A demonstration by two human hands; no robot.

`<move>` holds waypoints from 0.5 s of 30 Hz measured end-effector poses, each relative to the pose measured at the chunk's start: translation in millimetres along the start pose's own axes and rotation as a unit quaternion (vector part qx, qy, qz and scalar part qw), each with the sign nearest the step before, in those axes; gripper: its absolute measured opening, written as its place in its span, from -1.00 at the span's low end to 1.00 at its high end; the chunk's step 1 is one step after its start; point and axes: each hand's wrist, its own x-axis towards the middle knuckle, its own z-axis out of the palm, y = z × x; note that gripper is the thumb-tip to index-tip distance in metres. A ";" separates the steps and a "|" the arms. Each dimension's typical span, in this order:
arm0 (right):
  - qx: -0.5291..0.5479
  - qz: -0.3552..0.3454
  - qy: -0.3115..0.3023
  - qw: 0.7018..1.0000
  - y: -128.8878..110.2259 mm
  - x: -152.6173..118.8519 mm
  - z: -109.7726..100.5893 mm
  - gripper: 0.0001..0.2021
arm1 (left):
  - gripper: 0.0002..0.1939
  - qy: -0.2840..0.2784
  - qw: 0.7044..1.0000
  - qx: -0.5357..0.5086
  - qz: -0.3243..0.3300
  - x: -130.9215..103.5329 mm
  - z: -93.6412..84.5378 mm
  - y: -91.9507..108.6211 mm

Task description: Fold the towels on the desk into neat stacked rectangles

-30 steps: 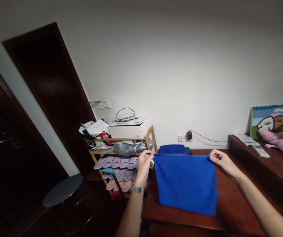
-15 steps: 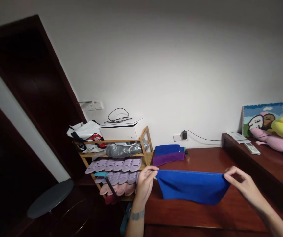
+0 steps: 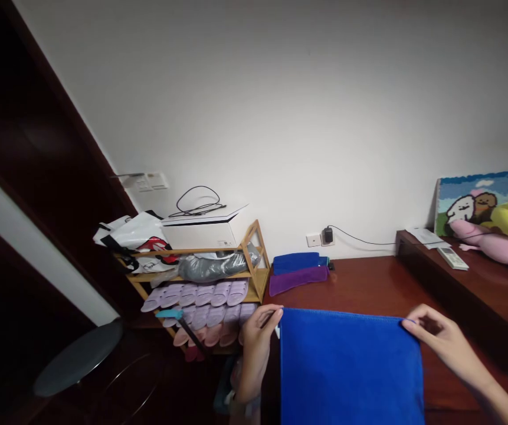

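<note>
Blue cloth (image 3: 351, 366) hangs spread between the two hands, in front of the reddish wooden tabletop (image 3: 360, 289). The left hand (image 3: 257, 345) pinches one upper corner between thumb and fingertips; the right hand (image 3: 437, 336) pinches near the other. Level pinches with an even, gentle outward pull would suit it best. It looks smooth and nearly unwrinkled, stitched along the top; its lower edge is out of frame, so contact below is hard to judge.

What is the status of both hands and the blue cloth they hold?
Left hand, right hand: pinching blue cloth by its top edge. Cloth: spread, lower edge out of frame. Purple cloth: on table beyond, seemingly not obstructing.
</note>
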 end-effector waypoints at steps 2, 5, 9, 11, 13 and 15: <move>-0.004 0.011 -0.018 1.000 22.3 24.3 18.0 -0.54 | -0.67 -0.008 1.000 0.026 -0.001 19.4 5.0 -38.7; -0.032 0.033 -0.025 0.999 61.0 75.3 52.5 -0.44 | -0.59 -0.018 0.993 0.120 0.003 54.9 18.9 -94.2; -0.135 0.073 0.029 0.988 100.2 125.8 100.3 -0.36 | -0.60 -0.019 0.979 0.202 0.000 83.8 45.1 -143.6; -0.168 0.086 0.053 0.981 113.8 119.0 124.0 -0.39 | -0.64 -0.031 0.973 0.228 0.006 76.7 55.0 -162.4; -0.198 0.101 0.062 0.973 129.2 86.7 150.8 -0.44 | -0.68 -0.074 0.962 0.261 0.023 57.1 59.4 -184.0; -0.236 0.111 0.048 0.964 150.2 37.6 181.0 -0.46 | -0.64 -0.157 0.929 0.329 0.060 33.5 58.2 -209.8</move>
